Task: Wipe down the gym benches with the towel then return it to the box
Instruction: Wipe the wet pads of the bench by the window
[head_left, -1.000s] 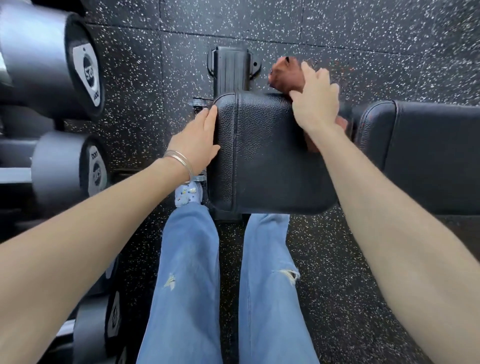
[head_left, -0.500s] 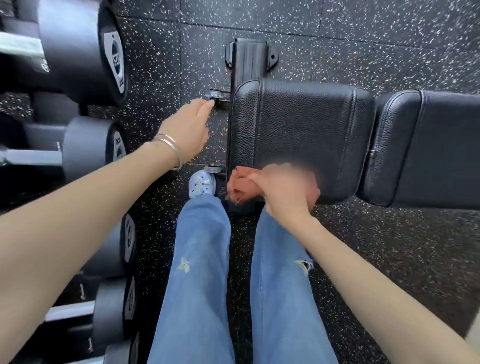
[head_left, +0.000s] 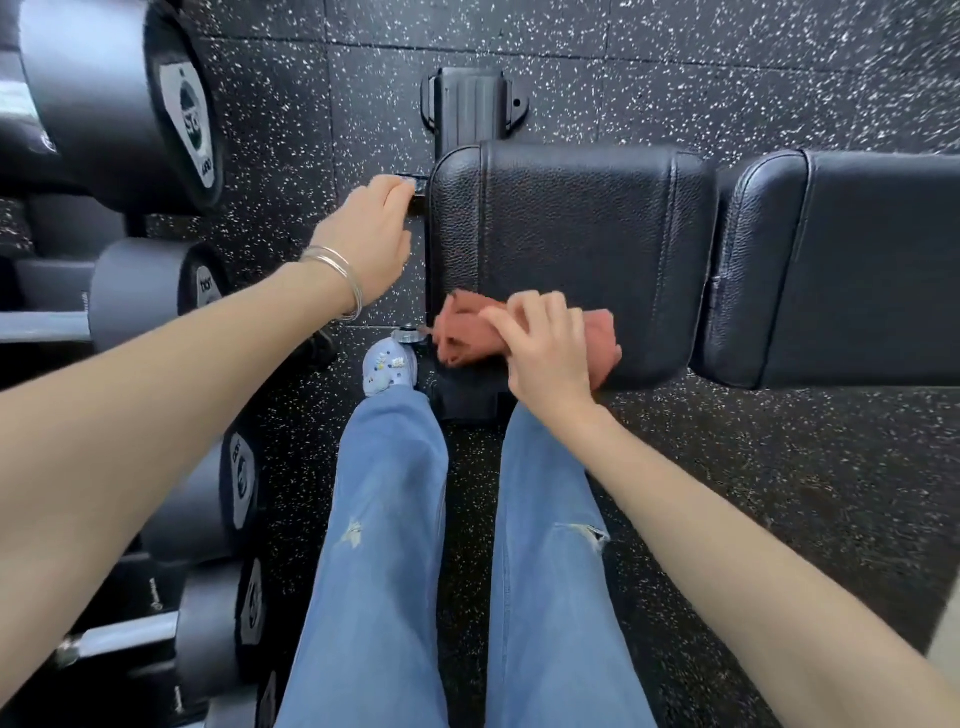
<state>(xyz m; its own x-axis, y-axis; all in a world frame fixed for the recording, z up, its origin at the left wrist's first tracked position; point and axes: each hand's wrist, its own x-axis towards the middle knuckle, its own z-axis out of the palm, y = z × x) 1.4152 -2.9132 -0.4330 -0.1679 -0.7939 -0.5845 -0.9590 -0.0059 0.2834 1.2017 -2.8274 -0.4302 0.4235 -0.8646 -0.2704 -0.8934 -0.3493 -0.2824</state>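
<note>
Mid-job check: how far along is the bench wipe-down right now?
Done: nothing can be confirmed; the seat pad shows no visible trace of wiping. In hand: the right hand grips the bunched red towel against the seat pad's near edge, with the left hand beside the pad's end. Left: the longer back pad to the right, with no hand on it, then returning the towel; the box is not in view.

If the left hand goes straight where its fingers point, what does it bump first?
Probably the metal bracket beside the seat pad; the left hand looks almost on it, though depth is unclear.
</note>
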